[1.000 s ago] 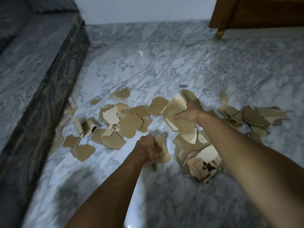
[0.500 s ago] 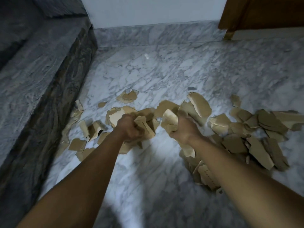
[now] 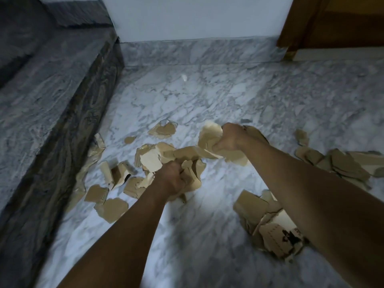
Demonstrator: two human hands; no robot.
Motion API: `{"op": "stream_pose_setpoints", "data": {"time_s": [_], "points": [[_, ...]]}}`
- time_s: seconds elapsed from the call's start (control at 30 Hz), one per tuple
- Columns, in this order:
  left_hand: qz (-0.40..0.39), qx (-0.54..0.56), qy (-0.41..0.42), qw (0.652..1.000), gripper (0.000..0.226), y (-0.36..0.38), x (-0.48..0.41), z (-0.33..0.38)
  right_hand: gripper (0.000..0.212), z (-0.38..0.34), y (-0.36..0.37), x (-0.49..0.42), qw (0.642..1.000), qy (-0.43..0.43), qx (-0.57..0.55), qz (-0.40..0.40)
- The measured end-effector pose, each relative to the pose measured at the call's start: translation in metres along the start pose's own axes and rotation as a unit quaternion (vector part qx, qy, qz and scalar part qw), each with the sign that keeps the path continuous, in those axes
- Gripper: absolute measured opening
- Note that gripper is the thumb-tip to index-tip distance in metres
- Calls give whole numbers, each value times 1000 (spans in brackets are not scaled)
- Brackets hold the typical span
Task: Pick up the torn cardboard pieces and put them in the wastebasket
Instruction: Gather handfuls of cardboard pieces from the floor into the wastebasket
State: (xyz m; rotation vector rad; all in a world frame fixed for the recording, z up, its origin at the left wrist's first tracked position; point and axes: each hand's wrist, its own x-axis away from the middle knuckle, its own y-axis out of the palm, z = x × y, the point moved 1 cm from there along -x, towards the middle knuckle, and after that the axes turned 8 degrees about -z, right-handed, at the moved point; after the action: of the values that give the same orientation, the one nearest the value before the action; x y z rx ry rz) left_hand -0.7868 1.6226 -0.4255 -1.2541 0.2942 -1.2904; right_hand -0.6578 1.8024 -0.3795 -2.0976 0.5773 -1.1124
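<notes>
- Mid-gathering step, by the look of it: torn cardboard pieces (image 3: pixel 112 208) lay scattered over the marble floor (image 3: pixel 207 235), none binned yet.
- Left hand (image 3: pixel 173 179), grip clenched into a fist, held a crumpled bunch of scraps at centre.
- Right hand (image 3: pixel 230 140), at about 1 o'clock from the left, grip also clenched around a pale, larger torn sheet (image 3: pixel 209 134).
- Loose pieces stretched from 9 o'clock beside the dark stone step (image 3: pixel 62 142) across to 3 o'clock; a printed piece (image 3: pixel 278 238) sat at 4 o'clock under the right forearm.
- No wastebasket in view.
- Next move probably called for either cramming more scraps into already full fists or carrying both handfuls off to the bin; dropped fragments seemed the likely risk.
</notes>
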Motion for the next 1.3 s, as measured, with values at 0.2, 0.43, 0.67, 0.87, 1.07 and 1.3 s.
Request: {"op": "stream_pose_setpoints", "data": {"time_s": [0.2, 0.43, 0.67, 0.87, 1.07, 1.3], "points": [[12, 7, 32, 999, 36, 5, -3, -1, 69, 1, 2, -25, 998, 3, 37, -52], [20, 15, 58, 998, 50, 4, 0, 3, 71, 15, 4, -19, 996, 17, 27, -86], [26, 13, 45, 999, 41, 8, 7, 7, 86, 11, 22, 2, 998, -45, 25, -38], [84, 176, 4, 981, 53, -10, 32, -4, 73, 17, 10, 56, 945, -114, -300, 67], [55, 166, 4, 985, 16, -50, 50, -19, 23, 15, 7, 92, 842, -110, -526, 46], [25, 189, -38, 981, 23, -40, 62, -20, 24, 25, 57, 132, 900, -105, -414, 88]]}}
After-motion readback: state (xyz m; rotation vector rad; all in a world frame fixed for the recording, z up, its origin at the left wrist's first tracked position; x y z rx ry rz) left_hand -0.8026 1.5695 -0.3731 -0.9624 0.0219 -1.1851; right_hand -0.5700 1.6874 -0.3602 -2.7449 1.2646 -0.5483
